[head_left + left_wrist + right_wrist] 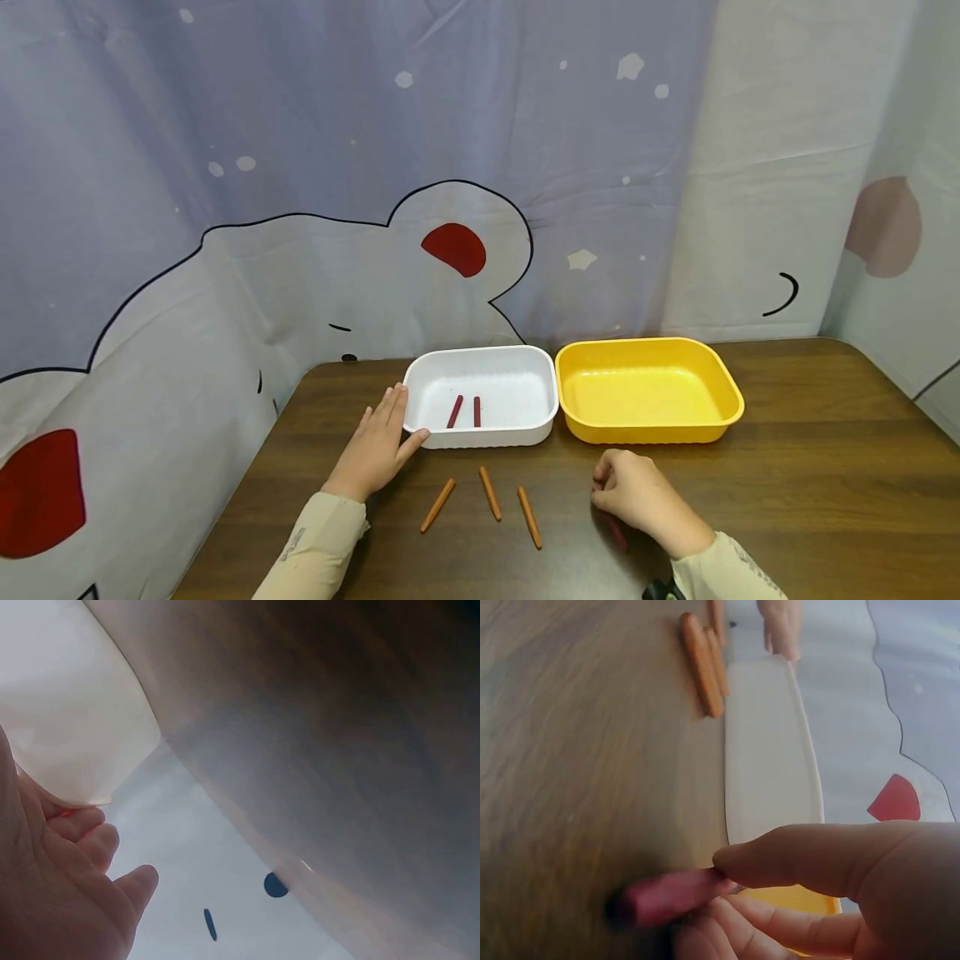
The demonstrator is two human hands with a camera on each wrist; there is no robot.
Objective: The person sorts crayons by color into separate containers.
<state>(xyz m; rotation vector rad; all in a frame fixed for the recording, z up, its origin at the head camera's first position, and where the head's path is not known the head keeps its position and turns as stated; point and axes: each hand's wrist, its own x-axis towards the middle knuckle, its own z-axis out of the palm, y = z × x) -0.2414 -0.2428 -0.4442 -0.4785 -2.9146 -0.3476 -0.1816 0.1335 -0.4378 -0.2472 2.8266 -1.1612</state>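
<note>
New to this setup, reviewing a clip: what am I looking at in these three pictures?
There's no robot: a person works with a bare left hand and right hand. The widest picture is from a camera worn on the head, looking forward and down; the other two come from a camera on each wrist.

On the table are a white tray holding two red sticks, and a yellow tray to its right. Three orange sticks lie in front of the white tray.

The left hand touches the white tray's left end; the right pinches another red stick.
</note>
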